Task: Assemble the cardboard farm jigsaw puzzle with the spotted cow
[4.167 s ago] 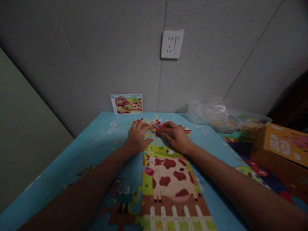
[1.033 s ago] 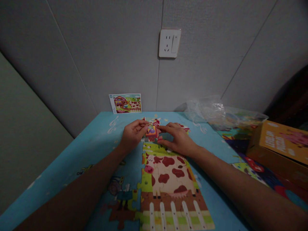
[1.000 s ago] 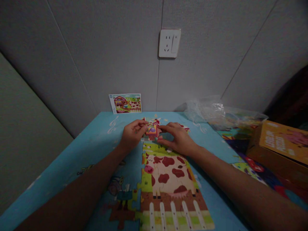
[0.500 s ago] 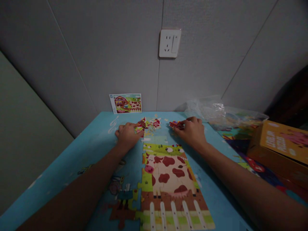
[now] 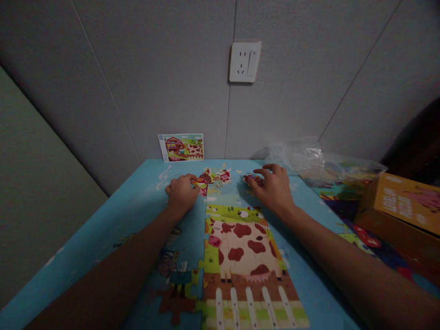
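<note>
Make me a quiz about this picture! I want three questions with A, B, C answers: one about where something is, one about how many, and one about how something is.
1. Where is the picture card?
A. Inside the orange box
B. On the floor
C. Leaning on the wall at the back of the blue table

2. How many white fence pickets are on the puzzle?
A. Two
B. Five
C. Nine

3. How is the cow jigsaw puzzle right now?
A. Joined together, lying flat
B. Packed away in the orange box
C. Hanging on the wall

Answers:
1. C, because the card stands at the table's far edge against the wall.
2. B, because five pickets show along the puzzle's bottom.
3. A, because the cow's pieces lie joined on the table.
</note>
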Demonstrator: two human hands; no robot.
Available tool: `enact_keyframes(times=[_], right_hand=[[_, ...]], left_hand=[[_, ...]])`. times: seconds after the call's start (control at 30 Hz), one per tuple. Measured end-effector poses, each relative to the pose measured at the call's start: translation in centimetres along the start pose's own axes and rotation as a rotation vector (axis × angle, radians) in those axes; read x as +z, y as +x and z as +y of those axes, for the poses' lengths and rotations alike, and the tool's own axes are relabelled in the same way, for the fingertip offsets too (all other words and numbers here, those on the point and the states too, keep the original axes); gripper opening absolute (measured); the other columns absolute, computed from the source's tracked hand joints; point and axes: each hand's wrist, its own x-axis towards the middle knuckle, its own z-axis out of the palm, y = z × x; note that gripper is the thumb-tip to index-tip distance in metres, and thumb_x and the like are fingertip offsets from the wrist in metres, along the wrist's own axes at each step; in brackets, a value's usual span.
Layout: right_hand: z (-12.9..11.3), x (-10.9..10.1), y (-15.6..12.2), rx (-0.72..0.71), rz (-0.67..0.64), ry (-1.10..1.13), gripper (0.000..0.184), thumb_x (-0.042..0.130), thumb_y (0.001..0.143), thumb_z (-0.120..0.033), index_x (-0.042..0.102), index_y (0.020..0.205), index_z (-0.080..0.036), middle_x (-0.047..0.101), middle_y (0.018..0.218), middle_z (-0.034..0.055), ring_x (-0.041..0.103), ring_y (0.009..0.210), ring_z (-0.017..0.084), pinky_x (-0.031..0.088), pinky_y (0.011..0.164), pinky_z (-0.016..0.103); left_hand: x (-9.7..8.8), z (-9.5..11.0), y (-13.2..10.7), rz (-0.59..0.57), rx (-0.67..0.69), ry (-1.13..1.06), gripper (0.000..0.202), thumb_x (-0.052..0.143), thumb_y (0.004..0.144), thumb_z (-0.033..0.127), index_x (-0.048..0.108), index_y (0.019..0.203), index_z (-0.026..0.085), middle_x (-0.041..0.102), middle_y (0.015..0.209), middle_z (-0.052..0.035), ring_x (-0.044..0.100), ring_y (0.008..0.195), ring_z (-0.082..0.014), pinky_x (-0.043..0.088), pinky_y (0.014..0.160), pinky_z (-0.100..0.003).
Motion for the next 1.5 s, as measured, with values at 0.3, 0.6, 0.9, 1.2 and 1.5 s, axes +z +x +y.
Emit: enact_keyframes(times=[0.3,0.6,0.9,1.2,1.5], right_hand=[[-0.8,0.1,-0.3,-0.149,0.0,0.121,0.025,0.057,0.084,-0.027,0.073,0.097,-0.013,0.056,0.11,0.0182,0.051,0.105,0.032,0.044,0.093,0.05],[-1.1,0.1,-0.4,-0.197,-0.028,0.182,0.023,0.056,0.083,-0.025,0.071,0.098,-0.016,0.056,0.108,0.0163,0.054,0.102,0.03,0.046,0.092,0.05],[-1.2,0.3,-0.4,-0.215,-0.118,0.197,0.025,0.056,0.084,-0.027,0.07,0.101,-0.015,0.06,0.106,0.0151,0.055,0.1,0.029,0.046,0.09,0.048],[-2.3,-0.8,-0.5,-0.264,-0.157,0.227,0.025,0.058,0.086,-0.036,0.068,0.102,-0.019,0.064,0.101,0.0112,0.055,0.098,0.027,0.041,0.087,0.046],[-4.8,-2.0,-1.2,-0.41,-0.25,0.346,0.02,0.049,0.093,-0.03,0.059,0.079,-0.019,0.064,0.084,0.006,0.055,0.085,0.021,0.038,0.082,0.038]], left_hand=[[0.0,0.0,-0.2,0.021,-0.036,0.023,0.04,0.049,0.079,0.022,0.07,0.113,0.02,0.063,0.12,-0.0164,0.053,0.115,-0.0381,0.04,0.093,-0.053],[0.1,0.1,-0.4,0.003,-0.03,0.089,0.027,0.052,0.081,0.037,0.068,0.097,0.021,0.06,0.113,-0.0166,0.05,0.113,-0.0373,0.041,0.091,-0.052],[0.1,0.2,-0.7,-0.046,-0.004,0.199,0.056,0.056,0.075,0.058,0.065,0.111,0.016,0.056,0.117,-0.0216,0.048,0.117,-0.0407,0.039,0.093,-0.054],[0.0,1.4,-0.8,0.089,0.109,-0.76,0.024,0.066,0.073,0.04,0.054,0.077,0.019,0.062,0.07,-0.0009,0.06,0.067,-0.0163,0.048,0.065,-0.027],[-0.3,2.8,-2.2,-0.232,0.168,-1.168,0.027,0.072,0.071,0.041,0.061,0.073,0.016,0.069,0.071,-0.003,0.062,0.064,-0.0132,0.05,0.064,-0.026]])
